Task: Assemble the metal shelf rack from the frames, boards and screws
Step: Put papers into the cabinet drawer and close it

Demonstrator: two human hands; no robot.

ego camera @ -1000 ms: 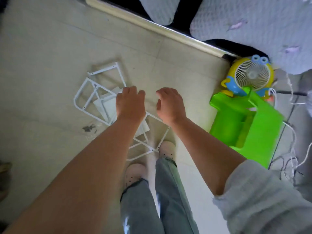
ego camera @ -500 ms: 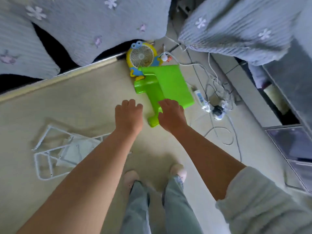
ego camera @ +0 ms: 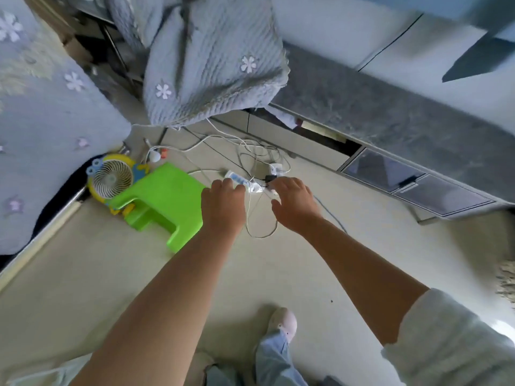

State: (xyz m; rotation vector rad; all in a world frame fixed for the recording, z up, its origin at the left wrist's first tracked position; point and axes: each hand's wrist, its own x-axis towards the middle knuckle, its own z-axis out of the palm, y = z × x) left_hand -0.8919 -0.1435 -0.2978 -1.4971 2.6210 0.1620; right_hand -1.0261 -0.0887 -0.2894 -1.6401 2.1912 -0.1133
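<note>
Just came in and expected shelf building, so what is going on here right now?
Nothing is being assembled at this moment. A person stands on the floor with both arms stretched forward, left hand and right hand empty, fingers loosely curled. Below them lie a tipped green stool, a small yellow fan, and a power strip among tangled cables. No rack frames, boards or screws are in view.

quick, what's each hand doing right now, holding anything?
Left hand: open, fingers loosely curled, holding nothing.
Right hand: open, fingers relaxed, holding nothing.
</note>
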